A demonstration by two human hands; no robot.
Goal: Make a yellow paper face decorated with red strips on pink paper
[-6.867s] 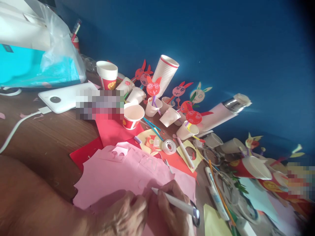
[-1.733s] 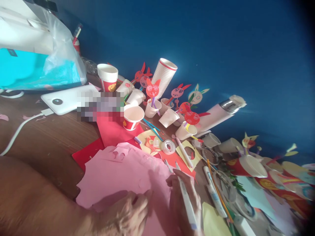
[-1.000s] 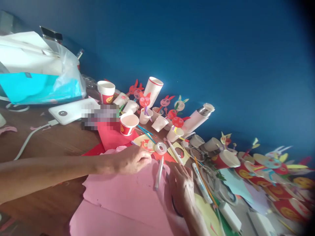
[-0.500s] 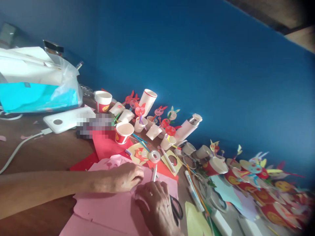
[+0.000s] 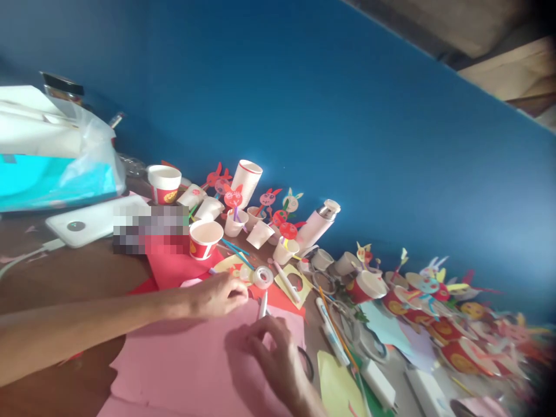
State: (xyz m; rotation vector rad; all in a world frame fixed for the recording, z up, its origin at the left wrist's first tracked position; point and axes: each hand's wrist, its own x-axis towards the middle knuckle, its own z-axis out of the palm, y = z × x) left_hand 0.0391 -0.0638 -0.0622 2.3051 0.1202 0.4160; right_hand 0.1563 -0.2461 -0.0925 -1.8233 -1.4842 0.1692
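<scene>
A large sheet of pink paper (image 5: 182,359) with uneven edges lies before me. My left hand (image 5: 217,296) is over its upper edge, fingers curled closed; anything inside them is hidden. Lower and to the right, my right hand (image 5: 278,356) hovers above the sheet and casts a shadow on it. Its thumb and index finger come together in a pinch, and what they hold, if anything, is too small to make out. A white pen (image 5: 263,304) lies between the hands, below a roll of clear tape (image 5: 263,278). Black-handled scissors (image 5: 307,364) are partly hidden behind my right hand.
Paper cups (image 5: 206,238) with red paper animal faces (image 5: 233,198) stand along the blue wall, beside a thermos (image 5: 319,223). A white power bank (image 5: 87,220) with a cable lies left. More decorated cups (image 5: 460,353), yellow paper (image 5: 339,382) and a white charger (image 5: 377,382) are right.
The view has shifted a little to the right. Both hands have risen slightly from the pink paper, and my right thumb and index finger have drawn into a pinch.
</scene>
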